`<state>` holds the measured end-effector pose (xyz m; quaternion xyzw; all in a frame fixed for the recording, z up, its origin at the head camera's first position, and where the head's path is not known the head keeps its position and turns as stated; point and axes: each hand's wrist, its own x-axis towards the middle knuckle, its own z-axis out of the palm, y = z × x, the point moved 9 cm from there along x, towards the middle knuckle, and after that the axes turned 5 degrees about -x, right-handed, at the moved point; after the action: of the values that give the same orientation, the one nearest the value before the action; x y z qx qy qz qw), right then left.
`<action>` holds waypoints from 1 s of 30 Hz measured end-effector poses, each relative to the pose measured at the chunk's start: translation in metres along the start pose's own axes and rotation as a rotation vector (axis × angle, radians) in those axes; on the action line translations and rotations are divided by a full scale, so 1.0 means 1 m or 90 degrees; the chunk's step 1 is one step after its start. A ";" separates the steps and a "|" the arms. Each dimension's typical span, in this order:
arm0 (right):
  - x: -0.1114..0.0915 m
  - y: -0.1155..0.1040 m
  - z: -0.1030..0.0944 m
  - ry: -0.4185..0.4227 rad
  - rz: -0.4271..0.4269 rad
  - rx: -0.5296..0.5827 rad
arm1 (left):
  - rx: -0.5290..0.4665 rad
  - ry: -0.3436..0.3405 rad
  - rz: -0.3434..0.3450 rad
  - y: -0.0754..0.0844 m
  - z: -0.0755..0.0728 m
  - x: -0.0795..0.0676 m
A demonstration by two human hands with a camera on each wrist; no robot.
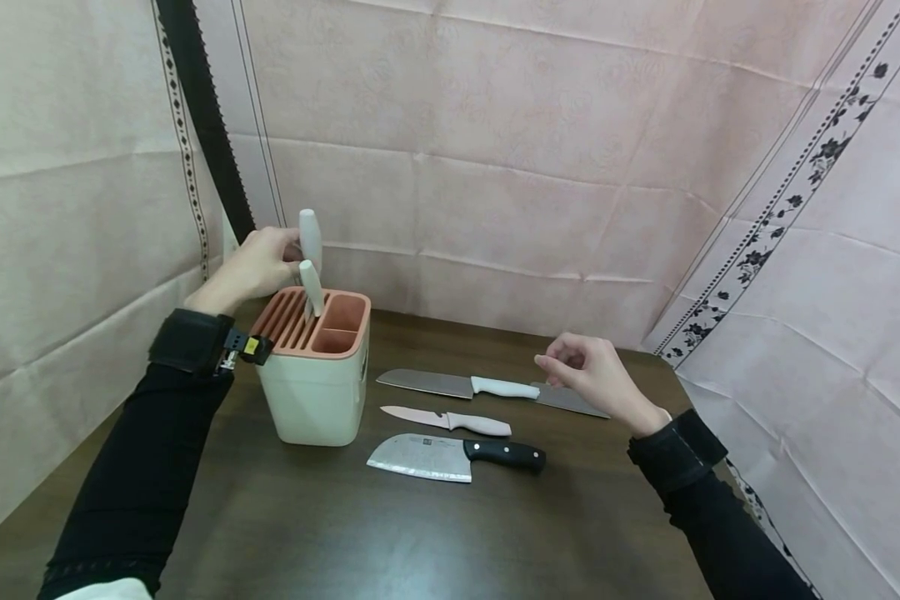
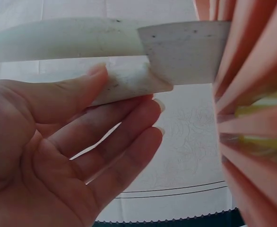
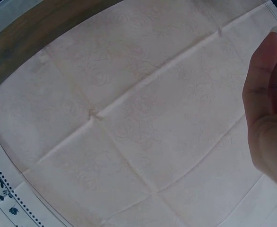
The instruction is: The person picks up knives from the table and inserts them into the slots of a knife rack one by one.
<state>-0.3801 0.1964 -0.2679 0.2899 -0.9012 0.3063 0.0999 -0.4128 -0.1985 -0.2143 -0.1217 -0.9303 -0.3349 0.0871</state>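
My left hand [image 1: 266, 260] is at the slotted top of a pale green knife block [image 1: 311, 408]. Its thumb and fingers pinch a white-handled knife [image 2: 129, 85], whose broad blade runs down into a slot. Another white handle [image 1: 312, 287] stands in the block close by. Above the back right of the table hovers my right hand [image 1: 588, 375], fingers loosely curled, with nothing visible in it. Below its fingertips a grey blade [image 1: 570, 400] lies on the table; I cannot make out its handle. In the right wrist view only part of that hand shows.
On the table [image 1: 307, 525] lie a knife with a white handle [image 1: 504, 387], a small paring knife [image 1: 480, 425] and a black-handled cleaver [image 1: 427, 457]. The block has two square compartments [image 1: 345, 312] beside its slots. Patterned cloth [image 1: 495, 167] hangs behind and at both sides.
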 end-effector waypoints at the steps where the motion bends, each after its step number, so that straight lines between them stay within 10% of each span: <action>1: 0.000 0.000 0.000 0.000 0.000 -0.003 | 0.004 -0.001 -0.003 0.000 0.001 0.000; 30: -0.019 0.033 -0.027 0.026 0.031 0.021 | 0.113 -0.032 -0.025 0.000 0.017 -0.022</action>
<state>-0.3833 0.2428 -0.2694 0.2633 -0.9007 0.3290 0.1060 -0.3934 -0.1915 -0.2321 -0.1035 -0.9604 -0.2496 0.0679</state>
